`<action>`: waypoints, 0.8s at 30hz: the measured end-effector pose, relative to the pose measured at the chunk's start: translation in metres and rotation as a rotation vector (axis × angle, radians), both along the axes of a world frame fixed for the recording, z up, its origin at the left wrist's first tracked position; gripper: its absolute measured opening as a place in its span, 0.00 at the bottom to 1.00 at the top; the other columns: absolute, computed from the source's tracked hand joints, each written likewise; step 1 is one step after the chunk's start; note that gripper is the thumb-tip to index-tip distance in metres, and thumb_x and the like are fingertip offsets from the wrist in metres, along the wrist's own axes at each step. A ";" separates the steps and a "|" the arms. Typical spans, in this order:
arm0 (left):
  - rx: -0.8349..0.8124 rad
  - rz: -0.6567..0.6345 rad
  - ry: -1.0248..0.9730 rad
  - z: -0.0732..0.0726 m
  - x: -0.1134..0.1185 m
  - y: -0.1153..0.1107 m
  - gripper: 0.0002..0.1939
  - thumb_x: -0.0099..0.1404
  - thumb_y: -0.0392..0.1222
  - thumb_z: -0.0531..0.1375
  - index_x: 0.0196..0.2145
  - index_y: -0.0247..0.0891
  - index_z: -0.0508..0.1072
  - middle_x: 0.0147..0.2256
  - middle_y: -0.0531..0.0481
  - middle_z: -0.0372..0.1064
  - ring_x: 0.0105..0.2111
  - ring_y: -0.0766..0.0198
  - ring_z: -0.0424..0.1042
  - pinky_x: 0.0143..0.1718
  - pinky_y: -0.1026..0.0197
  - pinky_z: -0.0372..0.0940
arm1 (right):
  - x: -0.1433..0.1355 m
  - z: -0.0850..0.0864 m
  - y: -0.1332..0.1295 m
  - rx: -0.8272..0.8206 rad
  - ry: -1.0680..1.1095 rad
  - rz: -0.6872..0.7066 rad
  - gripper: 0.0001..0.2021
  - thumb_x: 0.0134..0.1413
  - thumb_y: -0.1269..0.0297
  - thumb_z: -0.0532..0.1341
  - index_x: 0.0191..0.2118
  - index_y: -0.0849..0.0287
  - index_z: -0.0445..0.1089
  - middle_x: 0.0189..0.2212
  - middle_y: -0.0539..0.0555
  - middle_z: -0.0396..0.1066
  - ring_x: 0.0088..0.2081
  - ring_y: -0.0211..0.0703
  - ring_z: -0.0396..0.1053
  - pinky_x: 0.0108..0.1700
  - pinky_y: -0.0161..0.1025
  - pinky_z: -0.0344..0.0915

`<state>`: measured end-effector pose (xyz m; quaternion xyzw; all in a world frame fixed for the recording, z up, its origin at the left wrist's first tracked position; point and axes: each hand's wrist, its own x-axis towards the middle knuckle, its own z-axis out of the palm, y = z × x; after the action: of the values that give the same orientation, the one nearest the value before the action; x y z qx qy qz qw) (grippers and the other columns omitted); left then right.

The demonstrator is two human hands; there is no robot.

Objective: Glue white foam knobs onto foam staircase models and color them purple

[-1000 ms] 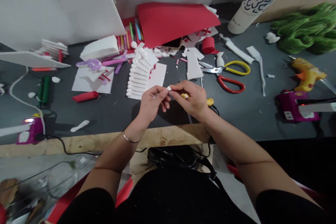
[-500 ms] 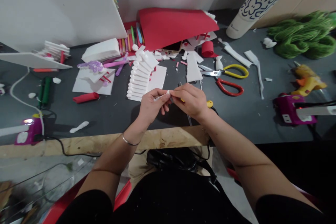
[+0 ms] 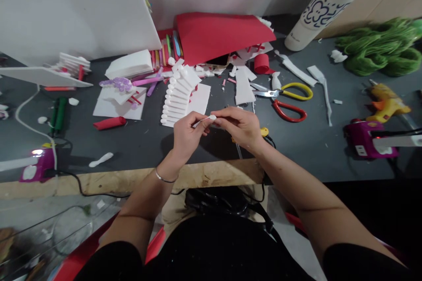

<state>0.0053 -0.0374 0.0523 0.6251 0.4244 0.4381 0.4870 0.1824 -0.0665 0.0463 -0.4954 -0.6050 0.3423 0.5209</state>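
My left hand pinches a small white strip with a rounded tip between thumb and fingers. The fingers of my right hand are closed on the tip from the other side, so the two hands nearly meet above the table's front part. Just beyond my left hand lies a fanned row of similar white strips with rounded ends, stuck to a white card. Scissors with one yellow and one red handle lie open beyond my right hand. A yellow-tipped tool is partly hidden under that hand.
A red sheet covers scraps at the back. To the right stand a white bottle, green yarn, a yellow glue gun and a purple power block. A red roll and white spoon-shaped piece lie left.
My fingers have shifted slightly around the white strip, and its rounded tip now shows more between them. The whole view has moved a little; the things on the table stay put.
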 end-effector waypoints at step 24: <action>-0.076 -0.120 -0.034 -0.007 0.006 -0.001 0.27 0.62 0.68 0.67 0.38 0.38 0.77 0.28 0.52 0.78 0.23 0.68 0.77 0.19 0.70 0.70 | -0.003 -0.015 0.000 0.294 -0.270 -0.147 0.05 0.66 0.65 0.64 0.40 0.54 0.78 0.32 0.51 0.80 0.34 0.40 0.76 0.37 0.37 0.71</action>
<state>0.0114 -0.0388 0.0455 0.6231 0.3942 0.4022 0.5428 0.1797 -0.0665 0.0310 -0.4982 -0.6748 0.1420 0.5255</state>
